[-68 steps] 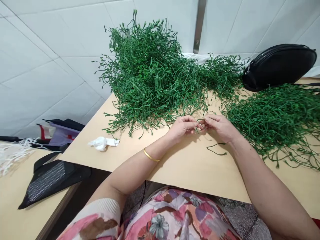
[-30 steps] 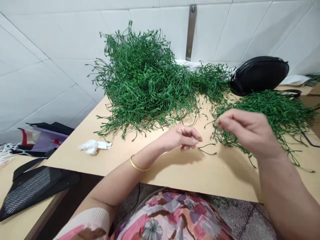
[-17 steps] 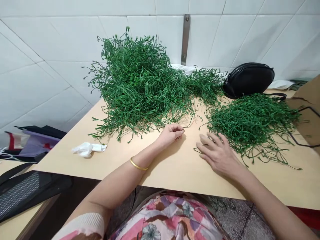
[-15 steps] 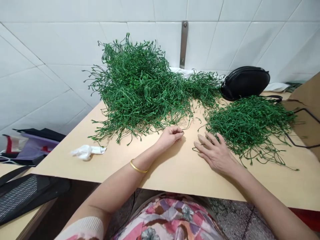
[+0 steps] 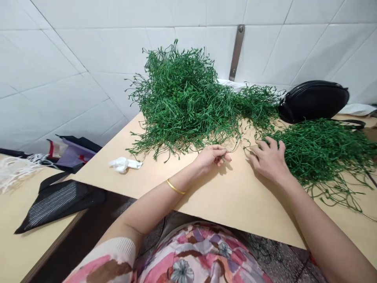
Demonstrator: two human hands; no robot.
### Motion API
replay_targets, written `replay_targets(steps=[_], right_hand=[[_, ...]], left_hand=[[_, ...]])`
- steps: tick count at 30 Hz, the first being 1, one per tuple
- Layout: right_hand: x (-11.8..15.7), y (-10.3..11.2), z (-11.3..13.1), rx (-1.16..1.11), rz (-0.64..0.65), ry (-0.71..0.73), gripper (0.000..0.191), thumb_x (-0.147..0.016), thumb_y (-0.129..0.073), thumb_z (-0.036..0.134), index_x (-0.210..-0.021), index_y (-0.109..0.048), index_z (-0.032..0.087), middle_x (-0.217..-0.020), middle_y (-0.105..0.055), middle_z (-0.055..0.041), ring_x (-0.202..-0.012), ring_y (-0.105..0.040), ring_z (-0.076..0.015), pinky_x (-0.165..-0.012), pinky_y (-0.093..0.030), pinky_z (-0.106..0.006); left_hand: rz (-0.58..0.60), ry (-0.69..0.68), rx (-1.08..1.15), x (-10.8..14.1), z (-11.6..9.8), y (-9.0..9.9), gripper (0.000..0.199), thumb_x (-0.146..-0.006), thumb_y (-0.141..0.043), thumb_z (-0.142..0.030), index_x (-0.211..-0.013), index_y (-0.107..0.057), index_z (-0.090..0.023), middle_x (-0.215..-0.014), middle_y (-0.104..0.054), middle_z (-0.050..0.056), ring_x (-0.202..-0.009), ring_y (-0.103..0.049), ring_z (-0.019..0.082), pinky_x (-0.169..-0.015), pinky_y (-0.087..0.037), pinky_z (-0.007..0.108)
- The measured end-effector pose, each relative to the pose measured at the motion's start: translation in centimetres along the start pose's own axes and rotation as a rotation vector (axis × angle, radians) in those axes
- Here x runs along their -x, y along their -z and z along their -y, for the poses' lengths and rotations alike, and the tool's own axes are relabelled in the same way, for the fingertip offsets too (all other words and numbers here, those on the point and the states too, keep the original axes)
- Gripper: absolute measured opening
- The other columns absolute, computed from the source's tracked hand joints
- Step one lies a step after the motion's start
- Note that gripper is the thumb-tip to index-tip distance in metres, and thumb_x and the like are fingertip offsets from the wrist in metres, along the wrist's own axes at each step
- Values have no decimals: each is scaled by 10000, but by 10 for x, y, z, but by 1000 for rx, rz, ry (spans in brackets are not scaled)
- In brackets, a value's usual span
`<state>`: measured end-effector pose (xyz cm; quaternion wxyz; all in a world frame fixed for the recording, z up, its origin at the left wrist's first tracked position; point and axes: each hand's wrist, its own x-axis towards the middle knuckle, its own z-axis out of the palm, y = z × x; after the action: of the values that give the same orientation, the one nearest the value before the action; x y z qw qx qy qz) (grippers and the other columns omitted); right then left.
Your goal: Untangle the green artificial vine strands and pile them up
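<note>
Bag (image 5: 315,103) sits behind the smaller pile (image 5: 326,151), tissue (image 5: 123,164) lies off left; left hand (image 5: 210,158) pinched together, contents unclear, right hand (image 5: 272,162) splayed at that pile's edge.

The pink flowered top (image 5: 203,251) has a ribbed white cuff (image 5: 126,246); the bangle (image 5: 174,188) is gold.
</note>
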<state>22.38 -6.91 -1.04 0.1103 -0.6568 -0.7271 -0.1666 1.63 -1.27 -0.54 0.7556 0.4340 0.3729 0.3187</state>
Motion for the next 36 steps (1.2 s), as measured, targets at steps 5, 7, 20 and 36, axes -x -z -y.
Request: replay_targets(steps=[5, 7, 20, 36], right_hand=[[-12, 6, 4, -437, -95, -86, 281, -867, -437, 320, -891, -688, 195, -1003, -681, -96, -1015, -523, -268, -884, -379, -439], [-21, 7, 4, -522, -143, -83, 252, -850, -458, 317, -837, -676, 192, -928, -690, -96, -948, -551, -253, -853, -398, -409], [-35, 5, -46, -458, -189, -134, 214, -807, -460, 286, -696, -619, 194, -786, -672, -79, -805, -576, -229, -785, -418, -355], [-50, 0, -41, -463, -48, -75, 242, -816, -438, 249, -704, -638, 168, -695, -636, -64, -663, -534, -175, -647, -375, -291]], left_hand=[[19, 86, 137, -5, -5, -3, 106, -813, -520, -84, -729, -582, -98, -633, -640, 35, -419, -459, 23, -431, -349, 148], [-21, 86, 110, -3, -7, -8, 100, -792, -548, -86, -701, -584, -101, -591, -601, 7, -410, -449, 20, -415, -316, 149], [518, 277, -260, 45, 85, -119, 127, -686, -600, -60, -594, -555, -136, -433, -489, -74, -372, -413, 38, -433, -346, 176], [766, -51, -646, 46, 59, -84, 179, -706, -688, -284, -806, -655, -139, -672, -607, -7, -600, -528, 96, -595, -433, 215]])
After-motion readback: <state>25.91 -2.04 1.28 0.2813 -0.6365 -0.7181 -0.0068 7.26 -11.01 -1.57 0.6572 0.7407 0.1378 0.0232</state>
